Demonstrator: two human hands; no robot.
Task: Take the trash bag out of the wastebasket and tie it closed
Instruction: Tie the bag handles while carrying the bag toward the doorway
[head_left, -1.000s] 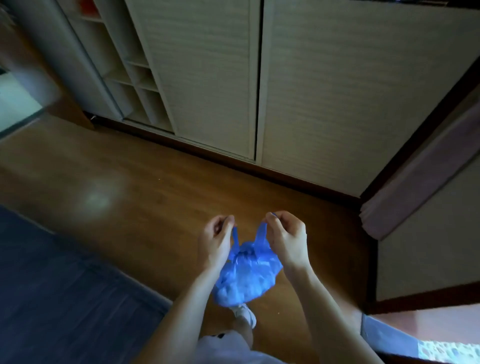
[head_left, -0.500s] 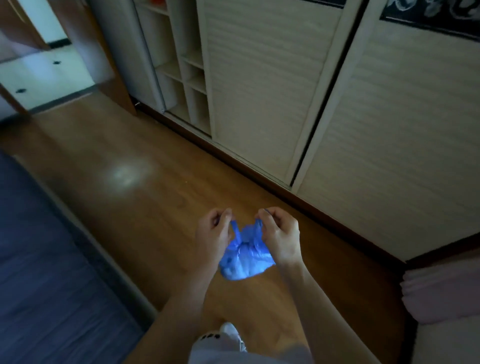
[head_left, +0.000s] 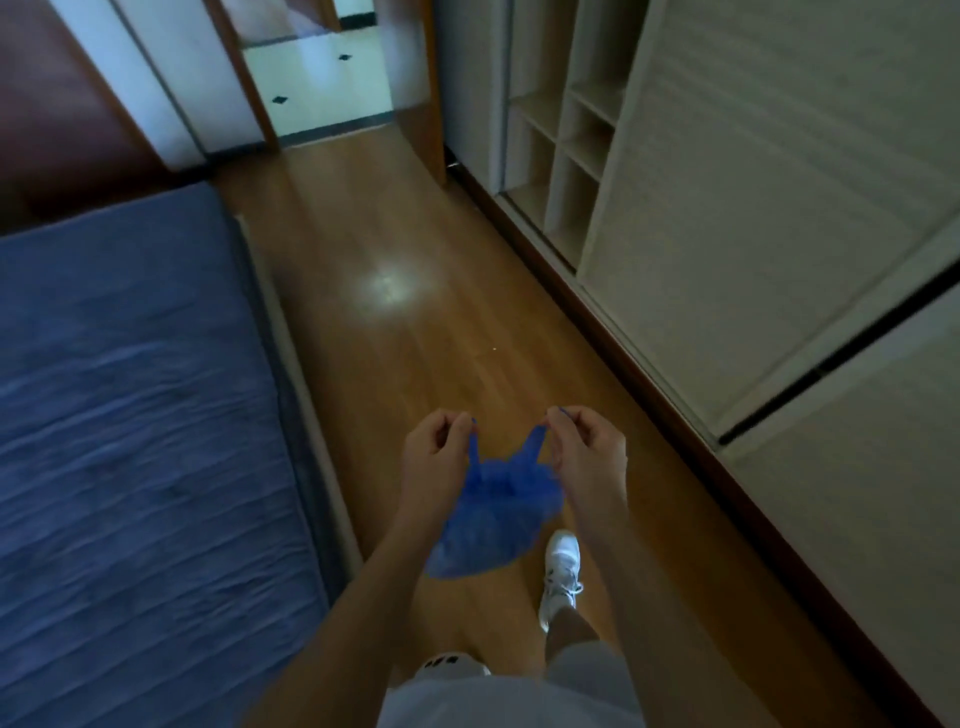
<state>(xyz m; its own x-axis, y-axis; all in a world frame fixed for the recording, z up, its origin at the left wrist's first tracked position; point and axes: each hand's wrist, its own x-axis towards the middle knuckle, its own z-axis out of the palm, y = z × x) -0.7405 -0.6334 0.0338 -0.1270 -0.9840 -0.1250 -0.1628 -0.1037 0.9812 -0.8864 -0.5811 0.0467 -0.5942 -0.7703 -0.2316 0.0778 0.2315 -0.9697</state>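
A small blue trash bag (head_left: 493, 514) is held in the air above the wooden floor (head_left: 415, 332), between the bed (head_left: 130, 389) and the wardrobe (head_left: 753, 234); no wastebasket is in view. One twisted handle is pinched shut in the left hand (head_left: 436, 452), the other in the right hand (head_left: 587, 447). The film appears thin, soft and light, likely slippery; the handles are judged the best place for tying.
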